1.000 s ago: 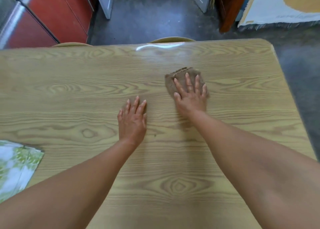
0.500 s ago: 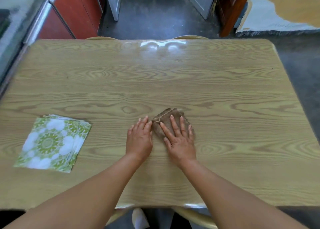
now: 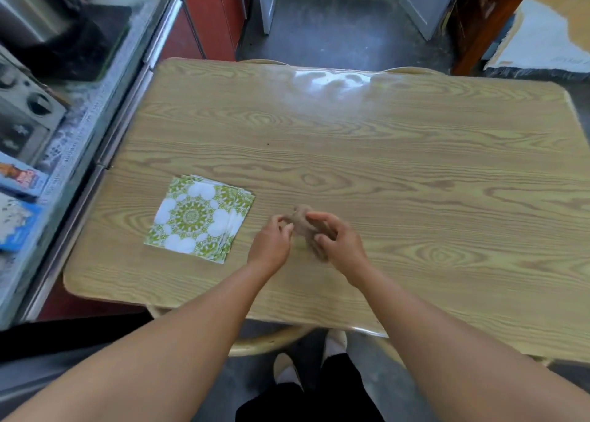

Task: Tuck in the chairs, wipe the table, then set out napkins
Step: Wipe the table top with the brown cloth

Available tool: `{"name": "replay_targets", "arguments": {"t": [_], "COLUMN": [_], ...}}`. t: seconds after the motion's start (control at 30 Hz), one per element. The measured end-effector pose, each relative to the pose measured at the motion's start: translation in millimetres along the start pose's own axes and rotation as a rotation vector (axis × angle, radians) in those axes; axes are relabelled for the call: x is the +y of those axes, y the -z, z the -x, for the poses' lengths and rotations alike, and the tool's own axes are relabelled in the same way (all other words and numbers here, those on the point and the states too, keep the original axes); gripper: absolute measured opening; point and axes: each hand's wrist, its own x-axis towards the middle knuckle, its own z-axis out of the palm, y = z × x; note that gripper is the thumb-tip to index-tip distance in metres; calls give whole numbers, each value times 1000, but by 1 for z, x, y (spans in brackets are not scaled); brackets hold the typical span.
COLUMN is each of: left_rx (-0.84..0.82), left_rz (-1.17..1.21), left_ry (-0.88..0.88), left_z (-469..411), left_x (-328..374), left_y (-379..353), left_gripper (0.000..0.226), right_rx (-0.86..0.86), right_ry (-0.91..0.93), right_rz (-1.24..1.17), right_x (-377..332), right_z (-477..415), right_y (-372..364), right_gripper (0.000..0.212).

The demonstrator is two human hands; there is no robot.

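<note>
I bunch the brown cloth (image 3: 301,222) between my left hand (image 3: 271,246) and right hand (image 3: 340,243), fingers curled around it, just above the counter (image 3: 415,172), beside the green-patterned napkin stack (image 3: 199,217).

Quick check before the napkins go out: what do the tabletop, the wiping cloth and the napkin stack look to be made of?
Tabletop: pale wood grain under a glossy coat, with glare at the far edge; real wood or laminate, cannot tell.
Wiping cloth: soft brown fabric, matte, bunched between left hand and right hand; blurred, so weave unclear.
Napkin stack: thin printed paper, likely, green-and-white pattern, layered edges fanned at the right.
</note>
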Motion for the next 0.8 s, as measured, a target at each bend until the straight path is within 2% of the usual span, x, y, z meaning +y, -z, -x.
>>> {"name": "replay_targets", "arguments": {"t": [0.07, 0.13, 0.27, 0.43, 0.53, 0.67, 0.8], "left_rx": [-25, -107, -168, 18, 35, -22, 20], "left_rz": [255, 401, 475, 462, 582, 679, 708], "left_ry": [114, 163, 152, 250, 338, 376, 398], "left_z": [-1, -2, -8, -16, -20, -32, -52], "left_x": [12, 24, 41, 49, 43, 41, 27], "left_y": [13, 23, 37, 52, 64, 87, 108], "left_gripper": [50, 43, 40, 42, 43, 50, 39], "right_rx": [47, 36, -48, -35, 10, -99, -209], "right_ry": [-38, -80, -63, 3, 79, 102, 70], "right_rz": [-108, -182, -127, 83, 259, 193, 63], "right_x": [-19, -31, -46, -54, -65, -80, -97], "right_z": [-12, -22, -41, -57, -59, -67, -81], "right_y": [6, 11, 6, -16, -29, -49, -76], "right_gripper": [45, 45, 54, 69, 69, 72, 69]}}
